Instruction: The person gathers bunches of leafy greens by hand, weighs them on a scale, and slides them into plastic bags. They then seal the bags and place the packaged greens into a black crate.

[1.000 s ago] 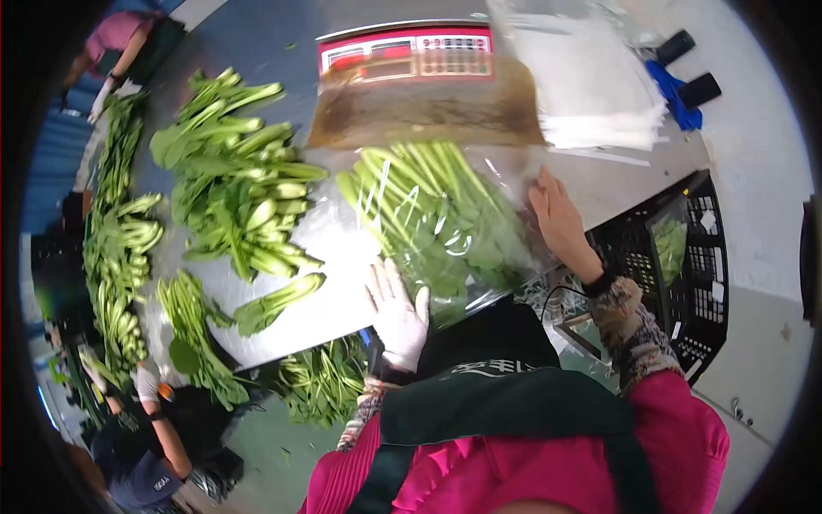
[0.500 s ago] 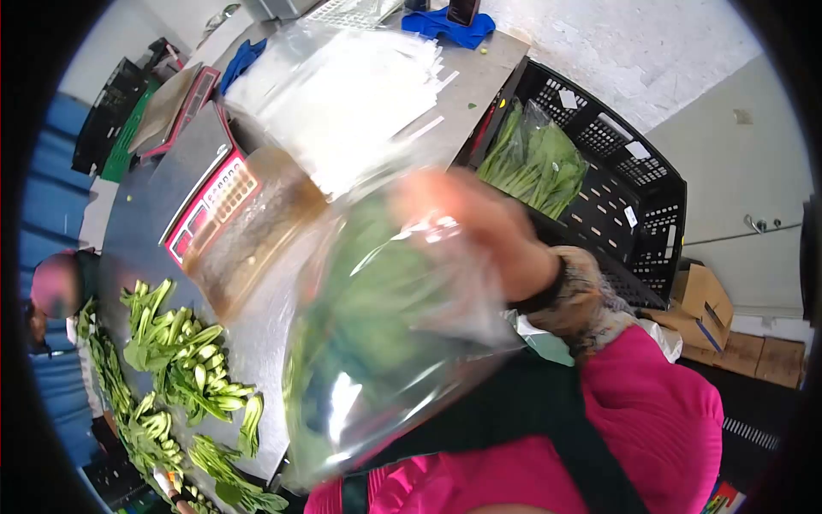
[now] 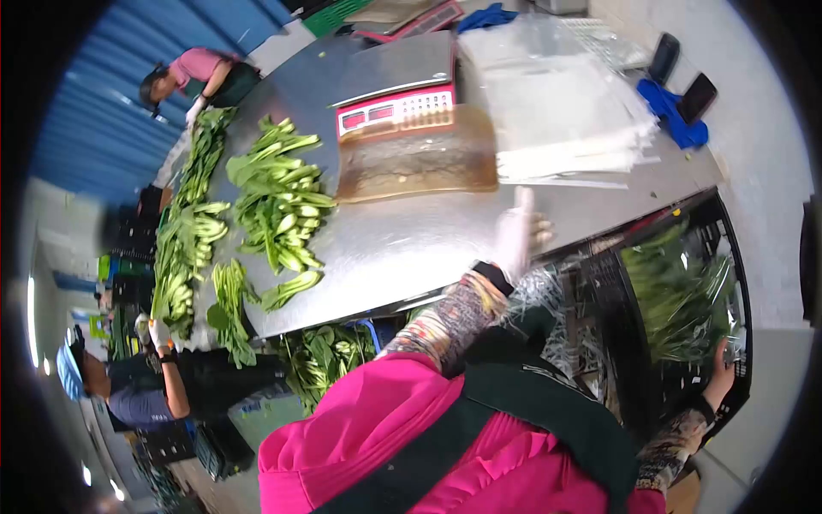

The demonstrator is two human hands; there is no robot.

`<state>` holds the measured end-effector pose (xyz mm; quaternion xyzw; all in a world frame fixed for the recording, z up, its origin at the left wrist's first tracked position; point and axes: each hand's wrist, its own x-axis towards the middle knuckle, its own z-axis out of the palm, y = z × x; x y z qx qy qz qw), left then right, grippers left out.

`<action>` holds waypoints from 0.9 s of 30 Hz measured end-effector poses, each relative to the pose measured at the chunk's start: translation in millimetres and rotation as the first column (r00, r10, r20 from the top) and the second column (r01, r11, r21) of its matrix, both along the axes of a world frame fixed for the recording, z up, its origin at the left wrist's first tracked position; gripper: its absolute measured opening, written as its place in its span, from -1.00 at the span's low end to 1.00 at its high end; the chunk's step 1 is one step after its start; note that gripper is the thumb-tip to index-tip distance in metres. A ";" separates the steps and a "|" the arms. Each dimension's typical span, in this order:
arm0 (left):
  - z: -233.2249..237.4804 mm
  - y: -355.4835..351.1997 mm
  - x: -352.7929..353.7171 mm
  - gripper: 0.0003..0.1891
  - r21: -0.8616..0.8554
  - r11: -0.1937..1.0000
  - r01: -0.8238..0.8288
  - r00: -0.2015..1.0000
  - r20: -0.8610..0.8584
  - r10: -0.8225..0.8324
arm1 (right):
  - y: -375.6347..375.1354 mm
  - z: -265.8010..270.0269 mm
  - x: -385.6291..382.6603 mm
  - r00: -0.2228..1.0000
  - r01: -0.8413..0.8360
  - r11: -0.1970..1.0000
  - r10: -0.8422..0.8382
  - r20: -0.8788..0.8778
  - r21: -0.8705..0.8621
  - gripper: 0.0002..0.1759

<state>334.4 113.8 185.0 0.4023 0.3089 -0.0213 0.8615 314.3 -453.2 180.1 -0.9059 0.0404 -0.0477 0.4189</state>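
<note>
My left hand [image 3: 521,233], in a pale glove, is over the table's front edge, fingers apart and nothing in them. At the far right, my right hand [image 3: 722,377] is inside the black crate [image 3: 743,295], its fingers closed on the edge of a clear bag of leafy greens [image 3: 676,295]. The bag is slightly blurred. Beyond my left hand lie a brown translucent sheet [image 3: 419,158] and a stack of clear plastic bags [image 3: 556,103].
A scale [image 3: 396,111] stands behind the brown sheet. Green vegetables [image 3: 282,206] lie in piles on the metal table [image 3: 385,248]. Two co-workers [image 3: 205,68] [image 3: 141,394] are at the left. Phones [image 3: 698,96] rest near a blue cloth [image 3: 668,111].
The view has turned. The bag of greens held up before me has moved into the crate at the right with my right hand. My gloved left hand has come into view.
</note>
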 end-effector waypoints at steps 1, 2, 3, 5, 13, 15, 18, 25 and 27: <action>-19.1 32.2 6.2 0.01 -0.052 0.977 -0.206 0.974 -0.102 0.200 | -13.3 -9.1 6.7 0.989 0.140 0.829 -0.144 -0.036 0.542 -0.56; -30.3 70.6 5.8 0.07 -0.062 0.973 -0.224 0.973 -0.066 0.220 | -24.7 -24.3 19.7 0.962 0.237 0.370 -0.218 -0.164 0.898 -0.55; -39.4 102.1 12.1 -0.21 -0.176 0.937 -0.303 0.952 -0.106 0.288 | -26.3 -40.7 33.2 0.922 0.296 -0.219 -0.189 -0.338 0.930 -0.54; -57.2 142.0 16.4 -0.58 -0.073 0.904 -0.422 0.903 0.050 0.426 | -17.6 -71.6 65.8 0.903 -0.168 -0.205 0.360 0.234 0.964 -0.58; 75.0 151.7 -41.1 -0.81 0.537 0.818 -0.205 0.976 0.045 0.215 | 380.1 46.8 53.3 0.646 0.020 0.381 0.701 -0.302 0.924 -0.27; 84.2 169.5 -41.1 -0.80 0.569 0.806 -0.160 0.987 0.095 0.129 | 460.1 61.8 50.9 0.611 0.035 0.431 0.704 -0.361 0.902 -0.21; 110.9 198.4 -51.9 -0.76 0.476 0.879 0.006 0.982 0.164 -0.095 | 545.5 48.8 86.8 0.584 0.079 0.324 0.751 -0.307 0.943 -0.51; 82.6 314.2 -155.6 -0.46 0.924 -0.106 -0.366 0.785 0.368 0.499 | 693.6 95.4 101.5 0.717 0.017 0.312 0.659 -0.229 0.950 -0.87; 53.0 359.2 -202.1 -0.17 0.860 -0.488 0.146 0.604 0.313 0.733 | 712.4 60.9 144.9 0.733 0.004 0.300 0.648 -0.207 0.954 -0.80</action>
